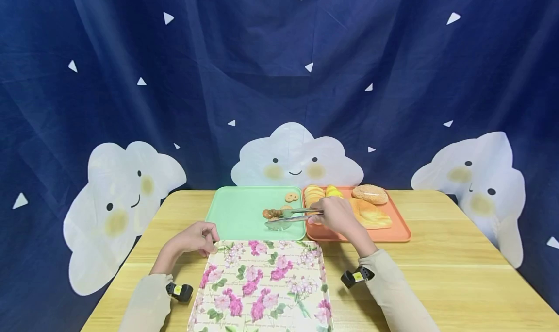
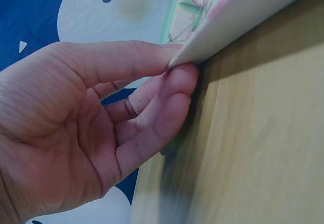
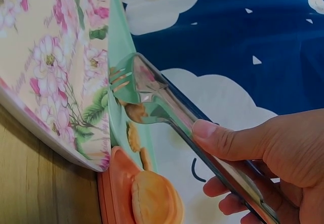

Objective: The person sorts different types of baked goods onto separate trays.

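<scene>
My left hand [image 1: 194,240] pinches the far left corner of a floral tray [image 1: 262,288], thumb on top and fingertips beneath; the left wrist view shows this edge raised above the wood. Metal tongs [image 1: 301,218] are gripped in my right hand [image 1: 338,217], their tips pointing left over the light green tray [image 1: 236,213]. At the tongs' tips is a small brown food piece [image 1: 271,214]; I cannot tell whether they pinch it. A pretzel-shaped cookie [image 1: 291,196] lies at the green tray's far right corner, with another cookie partly behind the tongs.
An orange tray [image 1: 402,232] adjoins the green one on the right. It bears a seeded bread roll [image 1: 370,194], a flat golden pastry [image 1: 375,216], bread slices [image 1: 313,195] and a yellow item [image 1: 334,191]. A dark blue cloud-patterned curtain [image 1: 279,79] hangs behind the wooden table [image 1: 458,254].
</scene>
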`<action>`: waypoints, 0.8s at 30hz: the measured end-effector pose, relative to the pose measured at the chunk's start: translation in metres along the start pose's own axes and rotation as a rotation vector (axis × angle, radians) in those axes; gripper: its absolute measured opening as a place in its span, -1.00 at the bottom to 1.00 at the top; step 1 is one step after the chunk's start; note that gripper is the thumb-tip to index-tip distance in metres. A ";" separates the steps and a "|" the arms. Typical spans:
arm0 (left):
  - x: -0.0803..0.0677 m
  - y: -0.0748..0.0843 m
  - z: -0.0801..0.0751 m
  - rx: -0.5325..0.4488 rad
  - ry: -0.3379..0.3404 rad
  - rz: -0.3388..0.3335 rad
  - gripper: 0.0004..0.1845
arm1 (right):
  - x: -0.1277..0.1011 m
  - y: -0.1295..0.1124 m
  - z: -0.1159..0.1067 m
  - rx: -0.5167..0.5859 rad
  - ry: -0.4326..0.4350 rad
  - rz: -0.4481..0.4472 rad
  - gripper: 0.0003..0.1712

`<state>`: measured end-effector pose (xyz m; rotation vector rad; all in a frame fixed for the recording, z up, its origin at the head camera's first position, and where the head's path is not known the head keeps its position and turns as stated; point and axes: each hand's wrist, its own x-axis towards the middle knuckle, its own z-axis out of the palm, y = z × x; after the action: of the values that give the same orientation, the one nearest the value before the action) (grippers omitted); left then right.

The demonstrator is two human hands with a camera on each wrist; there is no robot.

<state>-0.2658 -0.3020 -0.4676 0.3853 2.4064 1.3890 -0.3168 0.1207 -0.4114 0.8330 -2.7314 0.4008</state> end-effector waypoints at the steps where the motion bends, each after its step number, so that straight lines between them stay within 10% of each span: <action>1: 0.000 0.000 0.000 -0.001 0.000 -0.001 -0.74 | 0.000 0.000 0.000 0.001 0.000 0.000 -0.84; 24: 0.000 0.000 0.001 0.014 0.008 -0.007 -0.75 | 0.000 0.001 -0.002 -0.064 0.010 -0.003 -0.77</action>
<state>-0.2655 -0.3011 -0.4678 0.3757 2.4230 1.3736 -0.3166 0.1219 -0.4100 0.8161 -2.7180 0.3139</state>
